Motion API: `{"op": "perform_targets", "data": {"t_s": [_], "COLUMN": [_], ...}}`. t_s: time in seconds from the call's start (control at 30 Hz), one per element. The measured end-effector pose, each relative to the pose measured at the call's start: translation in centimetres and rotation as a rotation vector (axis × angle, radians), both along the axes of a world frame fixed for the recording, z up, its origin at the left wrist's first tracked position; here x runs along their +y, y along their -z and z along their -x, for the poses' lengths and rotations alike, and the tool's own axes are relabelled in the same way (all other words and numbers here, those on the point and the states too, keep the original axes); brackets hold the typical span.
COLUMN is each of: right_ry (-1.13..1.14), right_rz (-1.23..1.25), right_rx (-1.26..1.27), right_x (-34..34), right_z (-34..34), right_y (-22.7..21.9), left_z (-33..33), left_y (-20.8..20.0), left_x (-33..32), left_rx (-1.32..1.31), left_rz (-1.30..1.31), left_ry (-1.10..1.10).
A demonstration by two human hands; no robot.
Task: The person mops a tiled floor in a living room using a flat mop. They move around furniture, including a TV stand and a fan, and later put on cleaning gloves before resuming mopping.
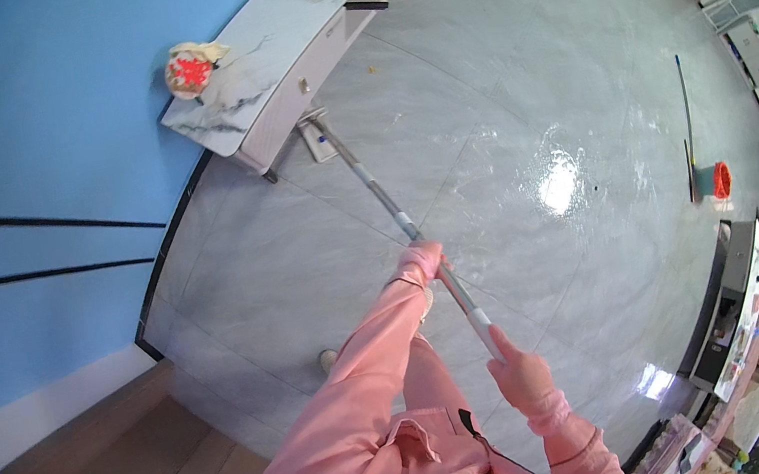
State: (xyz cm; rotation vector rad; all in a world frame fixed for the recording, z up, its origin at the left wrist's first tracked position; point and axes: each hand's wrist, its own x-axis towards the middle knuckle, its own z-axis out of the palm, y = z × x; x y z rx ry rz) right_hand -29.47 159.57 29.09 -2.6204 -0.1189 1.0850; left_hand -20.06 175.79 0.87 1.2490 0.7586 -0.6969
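Mop (389,207): long pole running from lower centre of the frame up to upper centre, flat head (315,136) down on the tiles just beside the cabinet foot.
Floor (500,114): grey marbled tiles filling most of the frame, glossy, bright glare right of centre; a few small specks near the mop head at upper centre, so that strip by the cabinet looks not yet cleaned; hard to tell which tiles are already wiped.
Wall (29,146): blue, left side of the frame, two dark stripes across it, white skirting below.
Cabinet (264,44): low, marble-topped, upper centre-left along the wall, a red and white bundle (190,69) on its near end.
Wood step (86,471): brown boards, lower left.
Broom and dustpan (706,174): red pan with a thin upright handle, right of centre, well apart from the mop.
Left hand (422,260): pink sleeve, closed round the pole at mid-frame, higher up the picture than the other.
Right hand (517,373): lower centre, wrapped round the near end of the pole, thumb along it.
Hands together: apart along the pole, both clamped on it.
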Motion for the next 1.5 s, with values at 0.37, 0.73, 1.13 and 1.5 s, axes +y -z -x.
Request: {"op": "perform_targets", "data": {"t_s": [0.37, 0.73, 1.13, 1.5], "right_ry": [0.299, -0.045, 0.436, 0.702], "right_rz": [0.071, 0.014, -0.208, -0.107], "right_rx": [-0.072, 0.084, 0.225, 0.227], "right_x": [-14.2, -13.5, -3.5, -7.0], "right_z": [2.1, -10.2, -33.2, -36.1], "right_y": [-6.2, -7.6, -0.6, -8.2], "left_z": [-4.1, -7.1, -34.1, -37.5], "left_y": [-7.2, -8.8, -4.3, -10.1], "left_x": [-21.9, -12.0, -1.6, -9.7], "left_rx": [0.115, 0.291, 0.337, 0.492], "left_rz": [0.266, 0.305, 0.107, 0.157], "left_ry": [0.37, -0.162, -0.193, -0.073]}}
